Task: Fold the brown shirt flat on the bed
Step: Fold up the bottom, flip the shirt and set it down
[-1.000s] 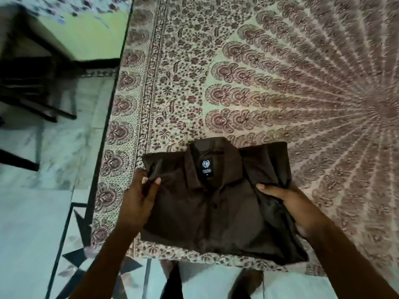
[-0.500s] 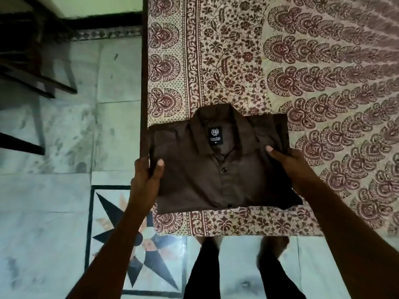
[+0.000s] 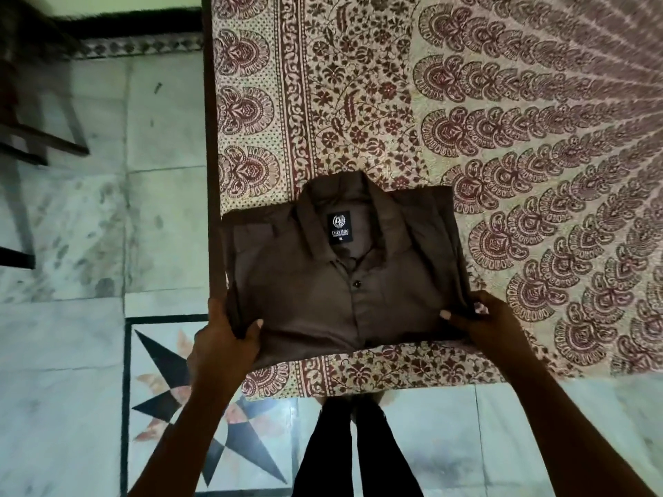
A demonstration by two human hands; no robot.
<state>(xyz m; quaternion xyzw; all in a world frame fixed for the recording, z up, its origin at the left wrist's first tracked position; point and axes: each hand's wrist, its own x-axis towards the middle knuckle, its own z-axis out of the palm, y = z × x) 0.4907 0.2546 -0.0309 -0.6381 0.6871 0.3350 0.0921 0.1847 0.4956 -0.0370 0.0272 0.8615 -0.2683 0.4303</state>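
The brown shirt (image 3: 323, 281) lies folded into a rectangle at the near left corner of the bed (image 3: 466, 120), collar and black neck label facing up, buttons down the middle. My left hand (image 3: 224, 337) grips its lower left corner, thumb on top and fingers underneath. At the lower right corner my right hand (image 3: 480, 319) pinches the fabric with the thumb on top. The shirt's left edge reaches slightly past the bed's edge.
The bed carries a cream and maroon patterned sheet. Left of it is a marble floor (image 3: 71, 317) with a black star inlay (image 3: 201, 417). Dark furniture legs (image 3: 36, 138) stand at the far left. My legs (image 3: 355, 450) are against the bed's near edge.
The shirt went from rumpled on its right side to a neat rectangle. Both hands slid down from its sides to the lower corners. My view shifted toward the bed's corner.
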